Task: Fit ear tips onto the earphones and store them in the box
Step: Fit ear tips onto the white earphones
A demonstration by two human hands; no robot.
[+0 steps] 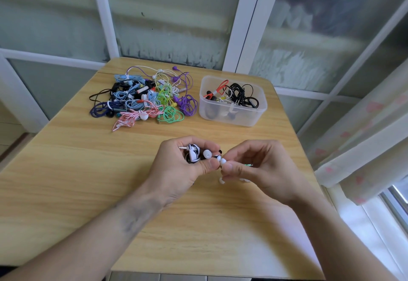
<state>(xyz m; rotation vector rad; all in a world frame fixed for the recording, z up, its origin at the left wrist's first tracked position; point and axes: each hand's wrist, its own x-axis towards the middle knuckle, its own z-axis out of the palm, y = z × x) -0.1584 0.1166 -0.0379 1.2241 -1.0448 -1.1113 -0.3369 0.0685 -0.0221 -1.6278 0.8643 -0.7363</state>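
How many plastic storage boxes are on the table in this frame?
1. The clear plastic box sits at the far right of the wooden table, beside the pile of coloured earphones, with black and red-orange cables already inside. None looks hidden.

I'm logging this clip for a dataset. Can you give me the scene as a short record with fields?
left hand: grips a coiled black-and-white earphone
right hand: pinches a white ear tip against the earbud
spare tips: on the table, under the right hand
pile of earphones: far left, loose on the table
box: far right, clear, open, holding some earphones
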